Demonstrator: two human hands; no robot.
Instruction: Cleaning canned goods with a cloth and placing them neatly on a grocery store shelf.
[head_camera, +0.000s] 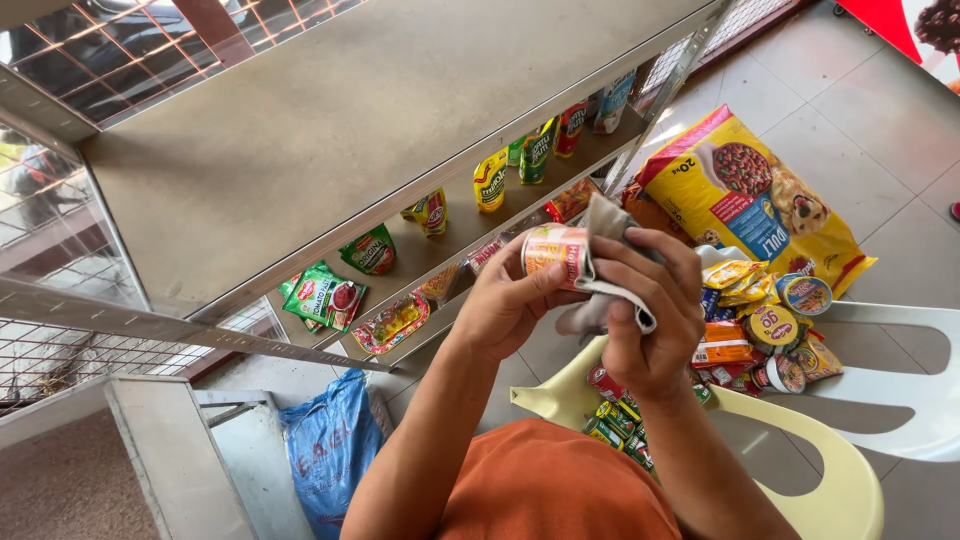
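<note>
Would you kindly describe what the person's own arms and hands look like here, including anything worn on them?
Both forearms are bare from the elbow down, with no sleeves reaching them. The left hand and the right hand wear no gloves, and no rings, watch or bracelets can be seen on the fingers or wrists. The only clothing in view is an orange garment at the bottom of the picture.

Both forearms raised in front of chest, elbows bent, hands meeting mid-frame. Left hand (510, 300) cupped, palm up, fingers curled shut around something, thumb on top. Right hand (650, 310) just beside it, back toward camera, fingers bent and pinched closed, wrist flexed
</note>
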